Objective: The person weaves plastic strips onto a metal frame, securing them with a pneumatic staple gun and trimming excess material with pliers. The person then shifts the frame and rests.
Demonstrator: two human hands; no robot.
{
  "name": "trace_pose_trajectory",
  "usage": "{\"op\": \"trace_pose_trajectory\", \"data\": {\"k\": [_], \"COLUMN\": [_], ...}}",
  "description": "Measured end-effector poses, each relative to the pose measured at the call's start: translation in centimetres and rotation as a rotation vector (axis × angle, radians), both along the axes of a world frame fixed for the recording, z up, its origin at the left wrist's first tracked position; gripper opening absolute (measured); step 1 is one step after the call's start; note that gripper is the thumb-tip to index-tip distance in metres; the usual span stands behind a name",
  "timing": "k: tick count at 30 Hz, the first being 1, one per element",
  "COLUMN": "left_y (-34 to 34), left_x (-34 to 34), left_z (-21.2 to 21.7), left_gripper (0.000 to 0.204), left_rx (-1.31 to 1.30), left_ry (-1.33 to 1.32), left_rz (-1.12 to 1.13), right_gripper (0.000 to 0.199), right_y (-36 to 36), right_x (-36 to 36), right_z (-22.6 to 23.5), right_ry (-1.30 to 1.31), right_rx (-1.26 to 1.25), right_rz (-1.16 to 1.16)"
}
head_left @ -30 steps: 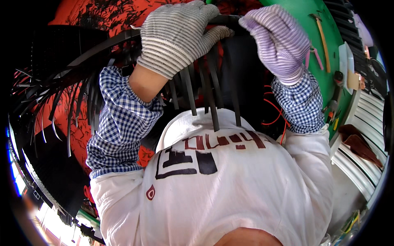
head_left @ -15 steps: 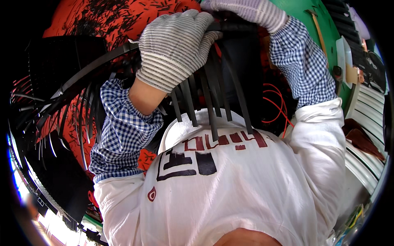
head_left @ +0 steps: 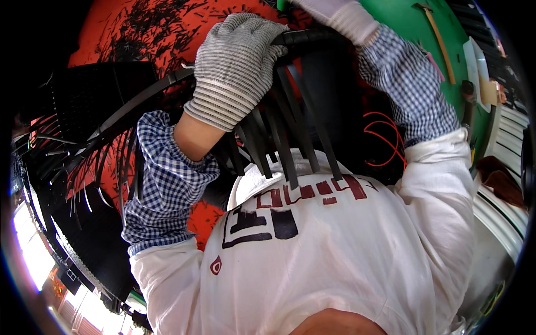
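Note:
My left hand (head_left: 234, 72), in a grey-and-white striped knit glove, is wrapped round a long curved black band (head_left: 137, 100). Several flat black strips (head_left: 285, 151) hang down from the band, their ends reaching the front of my white shirt. To the right of that hand, a thicker black wrapped part of the band (head_left: 310, 38) continues. My right hand (head_left: 329, 12), in a pale knit glove, is at the top edge just above this part. Its fingers are cut off by the frame, and a small bit of green shows beside them.
Black clippings litter a red surface (head_left: 106, 28) at the upper left. A wooden-handled hammer (head_left: 434, 39) lies on a green surface (head_left: 407, 25) at the upper right. A red cord (head_left: 399, 137) loops below my right sleeve. More loose black strips (head_left: 84, 162) stick out at the left.
My right hand has moved up, away from the black band, and partly out of the picture. My left hand keeps its grip, shifted slightly. The hanging strips have swung a little.

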State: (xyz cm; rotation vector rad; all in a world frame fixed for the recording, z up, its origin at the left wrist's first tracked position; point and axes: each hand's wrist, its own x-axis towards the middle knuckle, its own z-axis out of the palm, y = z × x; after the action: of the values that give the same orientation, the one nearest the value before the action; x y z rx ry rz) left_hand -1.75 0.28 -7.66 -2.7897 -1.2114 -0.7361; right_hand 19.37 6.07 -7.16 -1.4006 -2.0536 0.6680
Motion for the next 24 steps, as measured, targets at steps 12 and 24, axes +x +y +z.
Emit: {"op": "trace_pose_trajectory", "data": {"k": [12, 24], "left_y": [1.3, 3.0], "left_x": [1.2, -3.5], "left_z": [2.1, -0.2], "left_gripper": [0.028, 0.053], "left_rx": [-0.754, -1.407], "left_ry": [-0.026, -0.099], "left_rz": [0.026, -0.355], "right_gripper": [0.024, 0.026], "right_y": [-11.0, -12.7], "right_x": [0.1, -2.7], "right_z": [-5.3, -6.8], "right_ry": [-0.297, -0.350], "right_rx": [0.783, 0.812], "right_rz": [0.179, 0.204]}}
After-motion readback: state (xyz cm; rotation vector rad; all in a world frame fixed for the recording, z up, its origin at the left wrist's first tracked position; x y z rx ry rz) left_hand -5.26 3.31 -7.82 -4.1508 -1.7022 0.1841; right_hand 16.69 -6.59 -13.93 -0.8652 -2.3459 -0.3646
